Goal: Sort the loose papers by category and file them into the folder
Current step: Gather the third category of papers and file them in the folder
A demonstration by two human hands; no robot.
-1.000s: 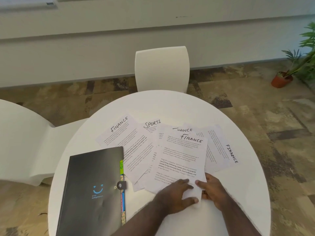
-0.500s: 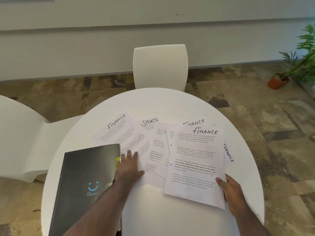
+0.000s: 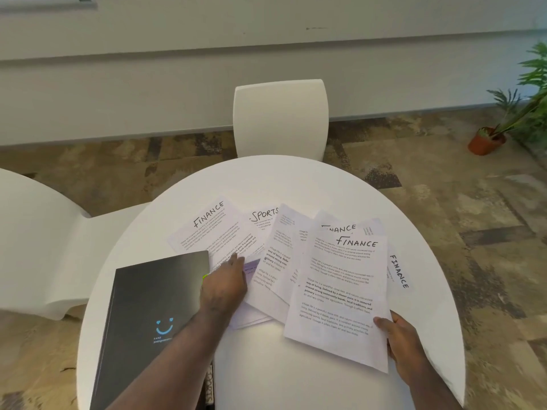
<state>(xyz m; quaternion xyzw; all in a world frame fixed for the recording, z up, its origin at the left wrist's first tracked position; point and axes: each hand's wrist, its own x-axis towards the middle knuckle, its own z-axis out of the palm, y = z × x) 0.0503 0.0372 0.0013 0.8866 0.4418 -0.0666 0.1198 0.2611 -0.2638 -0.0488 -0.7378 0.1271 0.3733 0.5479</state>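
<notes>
White printed sheet headed FINANCE (image 3: 340, 291) pinched at its near right corner by right hand (image 3: 405, 347). Left hand (image 3: 225, 285), fingers extended, presses spread papers (image 3: 213, 232) beside black folder (image 3: 148, 321) on round white table (image 3: 296, 179).

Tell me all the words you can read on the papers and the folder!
"FINANCE": far left sheet.
"SPORTS": sheet behind it.
"FINANCE", start cut off: sheet at the back.
"FINANCE": top sheet, held by the right hand.
"FINANCE", sideways: right sheet.
Bold "around strong community bonds" on the top sheet; other print too small.
Folder: smile sign, words under it unreadable.
</notes>
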